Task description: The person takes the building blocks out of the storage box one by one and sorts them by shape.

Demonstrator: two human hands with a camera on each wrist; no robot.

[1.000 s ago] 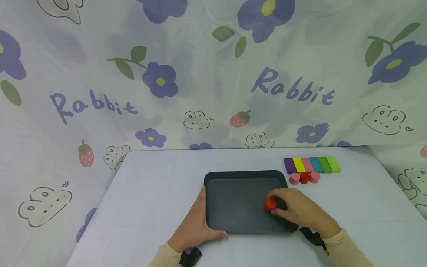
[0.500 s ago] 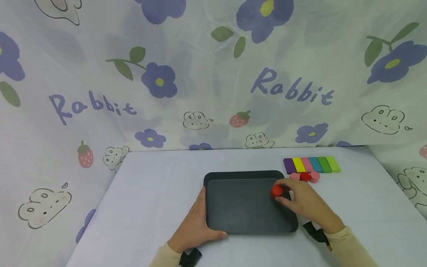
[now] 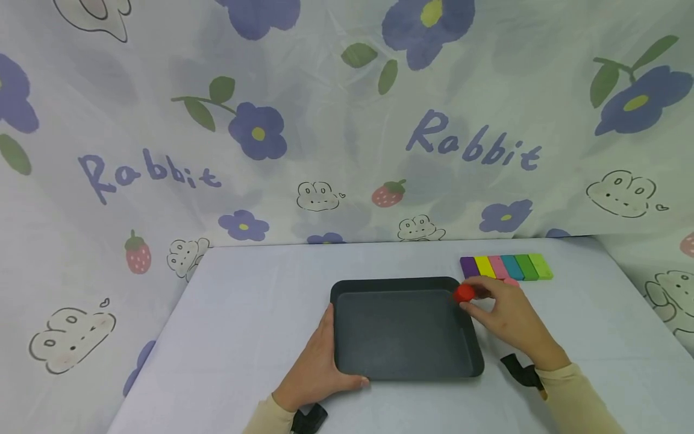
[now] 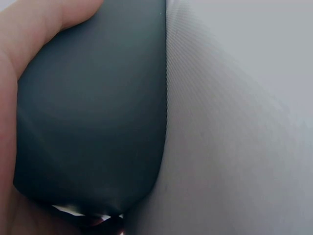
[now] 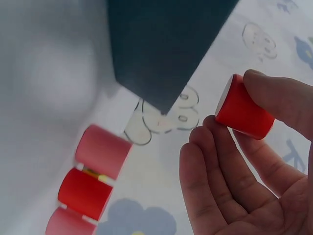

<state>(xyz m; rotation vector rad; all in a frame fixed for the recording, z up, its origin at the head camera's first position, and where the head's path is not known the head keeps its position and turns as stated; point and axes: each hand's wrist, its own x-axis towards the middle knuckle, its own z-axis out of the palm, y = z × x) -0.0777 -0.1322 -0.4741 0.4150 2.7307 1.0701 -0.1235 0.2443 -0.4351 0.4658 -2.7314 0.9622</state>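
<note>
A dark grey baking tray [image 3: 401, 331] lies on the white table. My left hand [image 3: 314, 367] holds its near-left corner, fingers along the left side and thumb at the front edge; in the left wrist view the tray's dark wall [image 4: 98, 107] fills the space beside the thumb. Above the tray's far-right corner, my right hand [image 3: 506, 310] pinches a red cylinder block [image 3: 464, 293] between thumb and fingertips. The right wrist view shows this red cylinder block [image 5: 244, 108] tilted, off the table. Two pink cylinders and a red cylinder [image 5: 85, 193] stand in a row nearby, mostly hidden by the hand in the head view.
Behind the right hand lies a row of flat coloured blocks [image 3: 505, 267], purple to light green. A patterned curtain [image 3: 347, 120] hangs behind the table. White tabletop [image 3: 260, 301] extends left of the tray.
My right hand has carried the red cylinder block from over the tray's right part back and rightward to its far-right corner. The left hand and tray keep their place.
</note>
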